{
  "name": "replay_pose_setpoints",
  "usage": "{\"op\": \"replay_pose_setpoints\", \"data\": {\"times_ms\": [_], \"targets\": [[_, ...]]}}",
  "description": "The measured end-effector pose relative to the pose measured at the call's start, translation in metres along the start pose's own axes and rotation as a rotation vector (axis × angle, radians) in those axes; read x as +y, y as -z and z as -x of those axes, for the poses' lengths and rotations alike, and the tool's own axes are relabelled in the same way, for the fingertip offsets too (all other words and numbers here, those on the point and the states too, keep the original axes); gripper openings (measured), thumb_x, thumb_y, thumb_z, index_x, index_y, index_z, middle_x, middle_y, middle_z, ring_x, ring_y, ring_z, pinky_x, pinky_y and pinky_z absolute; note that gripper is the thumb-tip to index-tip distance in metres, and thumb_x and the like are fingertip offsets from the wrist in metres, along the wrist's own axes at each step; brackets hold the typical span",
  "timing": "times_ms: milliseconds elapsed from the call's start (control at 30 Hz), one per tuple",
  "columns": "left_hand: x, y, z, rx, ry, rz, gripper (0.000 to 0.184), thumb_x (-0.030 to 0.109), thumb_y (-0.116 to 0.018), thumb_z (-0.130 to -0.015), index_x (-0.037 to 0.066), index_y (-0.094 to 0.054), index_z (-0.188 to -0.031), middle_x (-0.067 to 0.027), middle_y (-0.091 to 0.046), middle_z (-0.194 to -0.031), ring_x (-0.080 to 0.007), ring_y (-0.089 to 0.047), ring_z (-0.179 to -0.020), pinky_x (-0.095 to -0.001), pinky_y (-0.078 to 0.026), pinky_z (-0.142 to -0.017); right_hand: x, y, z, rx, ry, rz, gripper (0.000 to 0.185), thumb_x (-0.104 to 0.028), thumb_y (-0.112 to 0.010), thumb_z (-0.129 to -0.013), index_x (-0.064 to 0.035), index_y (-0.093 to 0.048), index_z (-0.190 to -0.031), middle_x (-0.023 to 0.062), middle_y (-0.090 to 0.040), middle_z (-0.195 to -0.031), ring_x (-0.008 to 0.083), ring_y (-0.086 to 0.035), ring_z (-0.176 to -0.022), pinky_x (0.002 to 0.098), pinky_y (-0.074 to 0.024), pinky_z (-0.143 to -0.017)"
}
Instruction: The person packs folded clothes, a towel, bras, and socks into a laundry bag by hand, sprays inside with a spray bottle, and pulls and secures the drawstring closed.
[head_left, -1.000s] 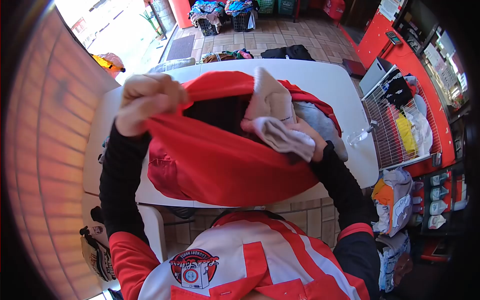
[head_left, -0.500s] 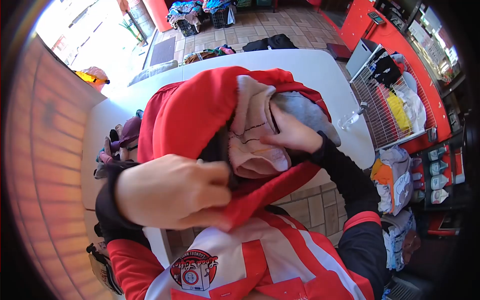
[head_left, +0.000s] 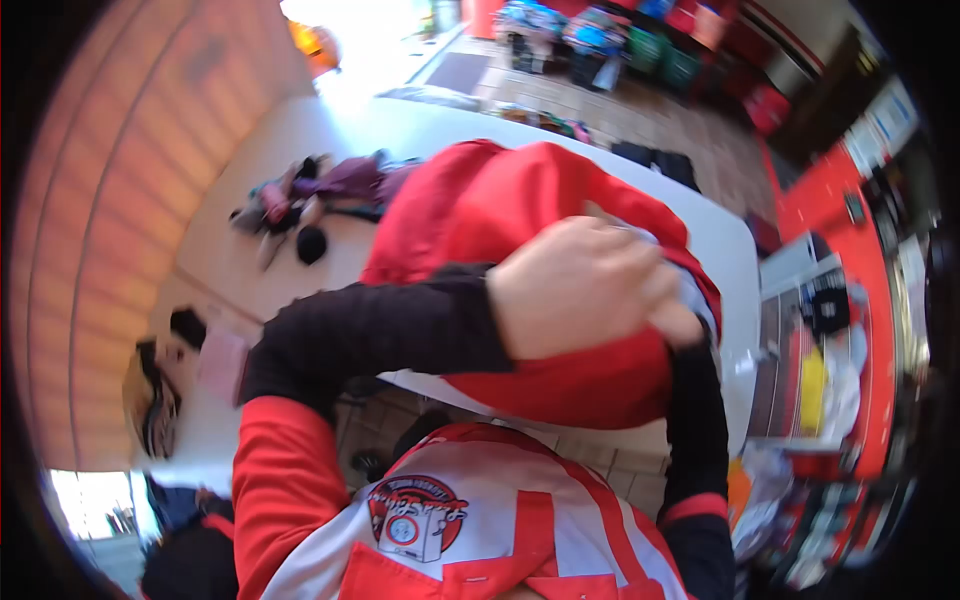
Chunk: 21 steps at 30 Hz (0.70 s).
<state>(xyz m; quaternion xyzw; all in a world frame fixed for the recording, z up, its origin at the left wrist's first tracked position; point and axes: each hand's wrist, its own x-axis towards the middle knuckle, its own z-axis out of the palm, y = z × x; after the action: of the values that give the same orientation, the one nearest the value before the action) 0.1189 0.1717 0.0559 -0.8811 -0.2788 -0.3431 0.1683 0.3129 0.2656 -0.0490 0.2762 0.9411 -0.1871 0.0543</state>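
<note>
A large red cloth bag (head_left: 480,215) lies bulging on the white table (head_left: 745,260) in front of me. My left hand (head_left: 575,290) reaches across it to the right, its fingers curled near my right cuff; motion blur hides what they hold. Behind those fingers my right hand is mostly hidden, at the right side of the bag. Only the black right sleeve (head_left: 697,400) shows clearly. A little light grey cloth (head_left: 692,292) peeks out at the bag's right edge.
Small dark and purple garments (head_left: 345,185) lie left of the bag. A folded pink cloth (head_left: 222,365) sits at the near left. On the right stands a wire basket (head_left: 785,385) with clothes. Filled laundry baskets (head_left: 597,45) stand on the floor beyond.
My left hand has moved rightward over the bag, towards my right wrist. The pink striped cloth in the bag's opening is now out of sight. The view has turned left.
</note>
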Motion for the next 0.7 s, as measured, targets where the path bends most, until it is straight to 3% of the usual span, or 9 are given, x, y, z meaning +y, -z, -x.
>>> {"op": "replay_pose_setpoints", "data": {"times_ms": [167, 300, 367, 433, 500, 567, 600, 633, 700], "targets": [[0.021, 0.033, 0.002, 0.608, -0.264, 0.01, 0.015, 0.019, -0.054, -0.057, 0.011, -0.043, -0.062, 0.0006, -0.043, -0.063, -0.0141, -0.045, -0.059, -0.0258, -0.036, -0.052, 0.01, 0.0, 0.001, -0.134, -0.19, -0.136, 0.053, -0.026, -0.063, -0.069, -0.0075, -0.05, -0.116, 0.0177, -0.051, -0.115, 0.0361, -0.044, -0.111, 0.0544, -0.0282, -0.089], [-0.002, 0.038, 0.031, 0.466, -0.275, 0.333, 0.01, 0.016, -0.054, -0.063, 0.01, -0.045, -0.063, -0.0019, -0.047, -0.069, -0.0191, -0.049, -0.074, -0.0349, -0.04, -0.069, 0.012, 0.01, -0.001, -0.119, -0.423, -0.201, 0.046, -0.02, -0.063, -0.069, -0.0055, -0.054, -0.111, 0.0175, -0.056, -0.109, 0.034, -0.05, -0.106, 0.048, -0.0342, -0.087], [-0.051, 0.039, 0.065, 0.516, -0.119, 0.479, 0.011, 0.017, -0.058, -0.076, 0.009, -0.055, -0.083, -0.008, -0.054, -0.092, -0.0245, -0.053, -0.088, -0.0372, -0.042, -0.076, -0.005, 0.04, -0.004, -0.111, -0.462, -0.239, 0.042, -0.017, -0.063, -0.069, -0.0046, -0.055, -0.108, 0.0174, -0.058, -0.106, 0.0329, -0.052, -0.103, 0.0448, -0.0372, -0.086], [-0.098, 0.038, 0.118, 0.658, 0.519, 0.605, 0.034, 0.007, -0.067, -0.071, 0.006, -0.051, -0.102, -0.0094, -0.054, -0.103, -0.0218, -0.053, -0.094, -0.0325, -0.043, -0.079, -0.04, 0.092, -0.014, -0.11, -0.329, -0.259, 0.026, -0.009, -0.059, -0.072, 0.0007, -0.06, -0.095, 0.0191, -0.063, -0.089, 0.0281, -0.061, -0.086, 0.0305, -0.045, -0.076], [-0.157, 0.019, 0.182, 1.015, 1.222, 1.099, 0.051, 0.014, -0.061, -0.08, 0.002, -0.036, -0.123, -0.0083, -0.048, -0.116, -0.0178, -0.049, -0.102, -0.0298, -0.041, -0.082, -0.083, 0.144, -0.028, 0.131, -0.448, -0.043, 0.027, -0.008, -0.055, -0.076, 0.0024, -0.057, -0.101, 0.0166, -0.062, -0.092, 0.0231, -0.06, -0.09, 0.0311, -0.0444, -0.076], [-0.204, -0.016, 0.259, 1.183, 1.713, 1.235, 0.073, 0.036, -0.066, -0.076, 0.004, -0.028, -0.129, -0.0111, -0.038, -0.127, -0.0219, -0.033, -0.12, -0.0416, -0.026, -0.096, -0.115, 0.177, -0.069, 0.385, -0.31, -0.092, 0.035, -0.006, -0.054, -0.076, 0.0001, -0.052, -0.111, 0.0148, -0.055, -0.11, 0.0212, -0.053, -0.104, 0.0316, -0.0407, -0.087], [-0.222, -0.043, 0.295, 1.187, 1.861, 1.228, 0.085, 0.043, -0.069, -0.071, 0.007, -0.023, -0.133, -0.0123, -0.036, -0.131, -0.0266, -0.027, -0.124, -0.0462, -0.017, -0.1, -0.132, 0.191, -0.108, 0.364, -0.088, -0.044, 0.04, -0.009, -0.055, -0.077, -0.0003, -0.049, -0.116, 0.0142, -0.053, -0.114, 0.0213, -0.049, -0.109, 0.0336, -0.0366, -0.092], [-0.24, -0.071, 0.333, 1.156, 1.723, 1.557, 0.093, 0.047, -0.071, -0.067, 0.012, -0.02, -0.137, -0.0148, -0.031, -0.135, -0.0301, -0.021, -0.129, -0.0477, -0.012, -0.102, -0.153, 0.202, -0.154, 0.338, 0.135, 0.003, 0.045, -0.012, -0.056, -0.078, -0.0007, -0.045, -0.12, 0.0137, -0.05, -0.118, 0.0214, -0.045, -0.114, 0.0356, -0.0326, -0.097], [-0.252, -0.075, 0.334, 1.258, 1.995, 1.444, 0.096, 0.048, -0.074, -0.063, 0.004, -0.025, -0.133, -0.0148, -0.033, -0.133, -0.027, -0.027, -0.122, -0.0463, -0.019, -0.099, -0.16, 0.19, -0.256, 0.108, 0.124, -0.358, 0.067, -0.026, -0.061, -0.077, -0.0091, -0.028, -0.133, 0.0142, -0.043, -0.127, 0.024, -0.039, -0.12, 0.0404, -0.0264, -0.101]]}}
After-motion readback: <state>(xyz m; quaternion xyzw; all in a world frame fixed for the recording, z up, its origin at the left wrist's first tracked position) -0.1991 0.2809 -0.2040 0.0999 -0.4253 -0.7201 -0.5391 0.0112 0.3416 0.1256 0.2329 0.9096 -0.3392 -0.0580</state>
